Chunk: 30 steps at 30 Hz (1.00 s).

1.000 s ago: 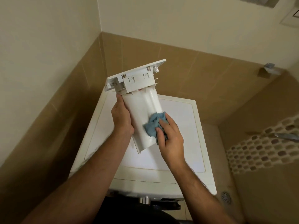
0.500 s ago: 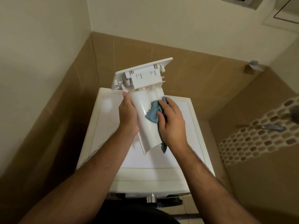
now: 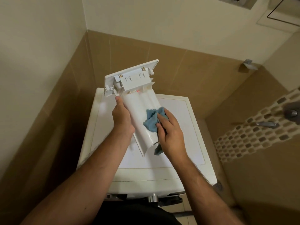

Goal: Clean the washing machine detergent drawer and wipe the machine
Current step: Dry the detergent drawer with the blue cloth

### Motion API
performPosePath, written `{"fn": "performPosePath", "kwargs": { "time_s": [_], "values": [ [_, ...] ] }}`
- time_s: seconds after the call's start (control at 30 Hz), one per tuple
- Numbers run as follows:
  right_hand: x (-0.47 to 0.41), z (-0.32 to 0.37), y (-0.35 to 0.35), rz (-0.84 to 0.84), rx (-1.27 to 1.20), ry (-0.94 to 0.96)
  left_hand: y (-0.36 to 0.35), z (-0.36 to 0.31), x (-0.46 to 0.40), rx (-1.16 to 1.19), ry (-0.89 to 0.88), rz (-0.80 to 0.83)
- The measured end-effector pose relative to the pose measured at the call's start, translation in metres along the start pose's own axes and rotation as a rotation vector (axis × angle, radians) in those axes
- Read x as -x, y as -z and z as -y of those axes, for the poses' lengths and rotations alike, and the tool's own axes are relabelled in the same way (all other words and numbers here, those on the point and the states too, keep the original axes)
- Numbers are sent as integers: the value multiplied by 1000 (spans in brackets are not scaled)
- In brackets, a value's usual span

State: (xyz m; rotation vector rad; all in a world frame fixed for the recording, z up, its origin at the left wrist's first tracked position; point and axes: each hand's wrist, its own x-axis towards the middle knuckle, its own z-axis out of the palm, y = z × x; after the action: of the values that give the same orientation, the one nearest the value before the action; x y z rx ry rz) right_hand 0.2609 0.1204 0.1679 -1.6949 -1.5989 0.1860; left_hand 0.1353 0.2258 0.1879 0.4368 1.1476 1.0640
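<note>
white plastic fills the middle of the view: the detergent drawer (image 3: 139,111) is out of the washing machine (image 3: 177,159) and held up in the air above the machine's flat top, its front panel tipped up and away from me and its ribbed underside turned toward my face. my left hand (image 3: 122,118) grips the drawer along its left edge, fingers wrapped behind it and thumb lying up the near side, so that grip is closed around the drawer. my right hand (image 3: 169,129) presses a crumpled blue cloth (image 3: 152,120) against the right half of the drawer's underside; the fingers are curled over the cloth and pinch it against the plastic, and a loose corner of the cloth hangs below the heel of that hand. both bare forearms reach in from the bottom of the frame. below them is the machine's front edge with a metal knob (image 3: 153,198), and brown wall tiles (image 3: 194,65) close in behind the machine. the drawer's underside looks glossy and free of marks where i can see it, so i judge the wiping of this face to be well under way. i cannot see the drawer's inner compartments from here, so i cannot tell whether they are clean. as i judge it, what is left is to finish the drawer, slide it back into its slot, and wipe the machine itself, whose top shows no sign either way of having been wiped.
</note>
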Motion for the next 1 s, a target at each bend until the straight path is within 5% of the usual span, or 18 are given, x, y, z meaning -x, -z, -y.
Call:
{"fn": "performPosePath", "kwargs": {
  "time_s": [0.53, 0.77, 1.0],
  "values": [
    [35, -33, 37, -35, 81, -46, -1, 1, -17, 133, 41, -26],
    [-16, 5, 70, -315, -256, -204, -2, 2, -12, 171, -5, 58],
    [-55, 37, 22, -154, -225, -88, -19, 12, 10, 114, -26, 187]
  ]
}}
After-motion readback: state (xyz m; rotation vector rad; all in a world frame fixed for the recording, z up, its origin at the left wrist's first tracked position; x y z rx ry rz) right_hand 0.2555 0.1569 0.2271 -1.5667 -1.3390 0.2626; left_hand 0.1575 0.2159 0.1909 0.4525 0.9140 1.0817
